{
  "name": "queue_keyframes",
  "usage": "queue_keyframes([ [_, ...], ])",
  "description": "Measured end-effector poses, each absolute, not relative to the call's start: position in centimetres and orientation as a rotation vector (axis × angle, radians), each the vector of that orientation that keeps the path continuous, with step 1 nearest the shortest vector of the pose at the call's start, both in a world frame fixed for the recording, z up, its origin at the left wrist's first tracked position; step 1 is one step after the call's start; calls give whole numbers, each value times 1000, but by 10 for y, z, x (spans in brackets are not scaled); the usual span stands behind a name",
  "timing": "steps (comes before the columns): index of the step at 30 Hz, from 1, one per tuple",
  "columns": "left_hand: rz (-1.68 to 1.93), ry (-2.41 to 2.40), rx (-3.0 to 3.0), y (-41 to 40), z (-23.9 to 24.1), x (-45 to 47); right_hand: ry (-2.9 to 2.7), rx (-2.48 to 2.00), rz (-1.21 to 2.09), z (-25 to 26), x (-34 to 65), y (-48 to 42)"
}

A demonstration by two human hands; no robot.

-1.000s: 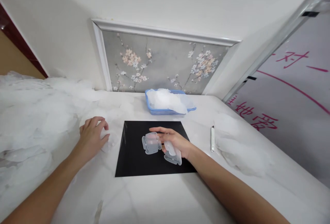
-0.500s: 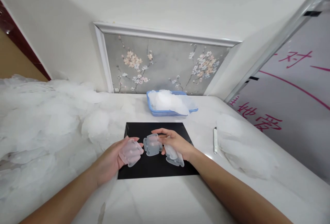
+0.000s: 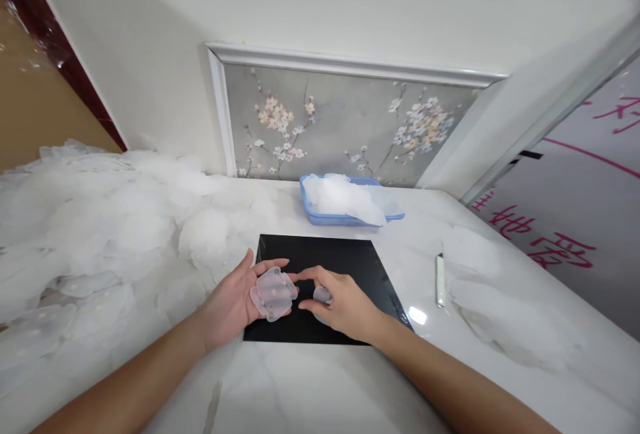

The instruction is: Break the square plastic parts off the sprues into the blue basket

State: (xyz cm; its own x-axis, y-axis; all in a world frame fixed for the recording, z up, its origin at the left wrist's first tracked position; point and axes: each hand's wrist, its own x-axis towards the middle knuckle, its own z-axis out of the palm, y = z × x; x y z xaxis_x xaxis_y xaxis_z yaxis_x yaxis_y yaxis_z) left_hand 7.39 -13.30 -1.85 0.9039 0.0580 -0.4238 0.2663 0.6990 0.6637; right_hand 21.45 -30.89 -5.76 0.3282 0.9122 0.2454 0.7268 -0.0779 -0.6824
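Over the black mat, my left hand is turned palm up with its thumb raised. A frosted, see-through plastic piece with a wavy outline rests on its fingers; whether several are stacked there I cannot tell. My right hand is just to the right, its index fingertip at the edge of that piece and its thumb apart from the finger. More frosted plastic is tucked under the right palm, mostly hidden by the fingers.
A large heap of frosted plastic pieces covers the table's left side. Behind the mat stands a blue basket with more pieces. To the right lie a pale-handled cutter and a patch of frosted pieces. A wall closes the back.
The piece at my right fingertips is no longer there; a piece now lies flat across my left fingers. My left palm has opened upward. The whole view has shifted slightly.
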Motion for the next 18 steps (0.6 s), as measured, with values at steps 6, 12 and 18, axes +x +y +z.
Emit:
queue_keyframes([
  [6, -122, 422, 828, -133, -17, 75, -1453, -1803, 382, -56, 209, -307],
  [12, -39, 334, 1124, -140, -28, 73, -900, -1570, 662, -56, 198, -294],
  [18, -42, 312, 1262, -138, -30, 75, -930, -1566, 671, -36, 210, -299],
])
